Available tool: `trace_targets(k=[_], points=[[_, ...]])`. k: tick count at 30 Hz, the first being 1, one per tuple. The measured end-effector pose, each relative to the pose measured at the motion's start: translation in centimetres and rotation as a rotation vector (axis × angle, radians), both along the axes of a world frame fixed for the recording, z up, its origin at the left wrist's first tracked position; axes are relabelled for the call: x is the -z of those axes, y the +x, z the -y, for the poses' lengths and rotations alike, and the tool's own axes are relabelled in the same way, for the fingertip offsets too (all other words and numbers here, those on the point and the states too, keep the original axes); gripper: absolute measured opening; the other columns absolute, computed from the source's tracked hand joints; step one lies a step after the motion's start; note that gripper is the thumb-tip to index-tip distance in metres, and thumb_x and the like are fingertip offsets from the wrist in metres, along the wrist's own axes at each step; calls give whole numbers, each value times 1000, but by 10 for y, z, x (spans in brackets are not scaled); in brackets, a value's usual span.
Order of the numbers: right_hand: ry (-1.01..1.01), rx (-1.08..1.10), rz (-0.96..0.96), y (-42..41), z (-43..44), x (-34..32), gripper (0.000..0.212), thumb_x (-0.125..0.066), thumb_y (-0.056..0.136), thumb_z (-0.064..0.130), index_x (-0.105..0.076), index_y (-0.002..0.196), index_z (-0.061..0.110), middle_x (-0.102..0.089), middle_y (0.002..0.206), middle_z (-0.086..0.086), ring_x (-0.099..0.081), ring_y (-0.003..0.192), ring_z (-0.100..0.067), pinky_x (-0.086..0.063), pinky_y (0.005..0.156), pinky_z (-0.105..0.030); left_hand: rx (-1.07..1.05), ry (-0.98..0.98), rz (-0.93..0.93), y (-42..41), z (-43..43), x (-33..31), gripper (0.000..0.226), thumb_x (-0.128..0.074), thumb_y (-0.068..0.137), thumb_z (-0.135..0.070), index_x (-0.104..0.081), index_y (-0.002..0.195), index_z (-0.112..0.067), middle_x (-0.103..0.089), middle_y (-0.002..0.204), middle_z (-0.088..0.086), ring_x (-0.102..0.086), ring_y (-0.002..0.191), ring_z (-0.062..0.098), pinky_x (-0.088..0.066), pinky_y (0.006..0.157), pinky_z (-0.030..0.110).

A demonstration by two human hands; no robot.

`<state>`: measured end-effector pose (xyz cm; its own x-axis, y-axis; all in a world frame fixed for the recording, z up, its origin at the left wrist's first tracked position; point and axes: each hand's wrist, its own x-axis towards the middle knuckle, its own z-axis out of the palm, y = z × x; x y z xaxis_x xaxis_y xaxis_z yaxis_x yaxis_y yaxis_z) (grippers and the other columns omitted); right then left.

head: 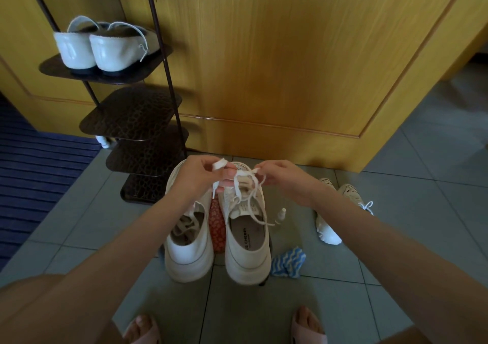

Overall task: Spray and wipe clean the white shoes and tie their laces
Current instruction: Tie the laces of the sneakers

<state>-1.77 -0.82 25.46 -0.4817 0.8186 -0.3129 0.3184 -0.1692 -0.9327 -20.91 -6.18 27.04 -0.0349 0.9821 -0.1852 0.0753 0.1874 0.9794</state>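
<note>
Yellow wooden panelled door point(290, 66) across 12 o'clock. Grey tiled floor point(396, 238) from 3 through 6 to 8 o'clock. Dark blue striped mat point(31, 172) at 9 o'clock. Dark metal tiered shoe rack point(132, 114) at 10 o'clock, with a pair of glossy white slip-on shoes point(105, 48) on its top shelf, heels toward the camera.

Pair of white lace-up sneakers point(248, 259) at 6 o'clock, just below centre, side by side on the floor with heels toward the camera. Left hand point(195, 177) over the toes at 11 o'clock of the pair, fingers curled, pinching a folded loop of flat white shoelace point(248, 198). Right hand point(285, 180) at 1 o'clock of the pair, fingertips pinching another strand of the same lace, both strands running from the right-hand sneaker.

Second pair of white sneakers point(327, 230) at 4 o'clock. Blue-and-white wavy-striped cloth point(289, 262) crumpled just beside the right-hand sneaker's heel. Red patterned item point(217, 227) between the two sneakers. Small clear spray bottle point(280, 216) near the right-hand sneaker, at its 3 o'clock.
</note>
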Motion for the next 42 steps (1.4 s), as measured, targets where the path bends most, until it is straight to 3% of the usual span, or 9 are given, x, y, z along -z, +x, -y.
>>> trace_targets(k=[5,10,15,20,23,25,30,38,42], points=[[265,47,145,11,0,-5,12,-66,86,22,-70,95,14,-68,91,0,-60,81,-7,-46,74,-19,-8,-40,-26,-6,1,0,6,-68,80,0,-69,85,-3,-70,69,8,-68,57,12,-54,52,21],[381,-28,407,43,-9,-16,18,-70,81,35,-71,85,17,-58,63,7,-42,43,4,-33,48,-11,74,-86,-144,-19,2,-1,9,-66,82,1,-68,78,-7,-66,54,-1,-57,50,10,-44,44,16],[323,-234,891,71,-11,-6,22,-65,79,51,-65,71,31,-54,59,16,-49,69,3,-23,87,-30,182,-182,-491,-28,7,-2,4,-73,79,-16,-70,78,-13,-68,68,0,-59,62,8,-48,56,17],[410,-242,685,53,-3,0,29,-63,81,54,-63,108,43,-60,119,20,-38,124,-9,-18,112,-43,106,141,-730,-15,14,-2,30,-78,72,-27,-62,97,-28,-55,91,-18,-47,81,-6,-35,67,10],[343,-227,363,34,4,-2,22,-66,87,27,-67,108,22,-65,108,12,-55,106,2,-37,95,-16,139,348,-848,-7,12,5,31,-80,69,-29,-65,97,-29,-62,93,-14,-51,89,2,-36,81,22],[343,-266,373,24,10,1,20,-67,86,21,-67,105,13,-64,97,12,-54,92,10,-37,79,-1,211,417,-945,-3,9,13,25,-78,70,-34,-67,91,-32,-65,90,-15,-56,93,8,-35,95,34],[346,-233,328,19,10,14,7,-69,84,18,-64,84,23,-63,87,4,-57,87,-12,-46,84,-29,347,305,-811,-3,11,20,16,-72,79,-31,-69,92,-24,-67,84,-13,-60,80,0,-46,80,23],[426,-318,459,23,9,6,4,-61,90,11,-63,93,14,-60,80,7,-53,68,6,-40,64,-7,398,274,-852,-16,14,11,8,-63,87,-24,-70,90,-22,-66,82,-10,-59,76,0,-44,69,14],[459,-367,541,29,8,-1,5,-57,93,20,-60,90,21,-56,76,16,-50,62,9,-37,60,-10,444,236,-926,-18,15,11,9,-60,89,-30,-68,88,-27,-65,79,-12,-56,70,-3,-38,60,10]])
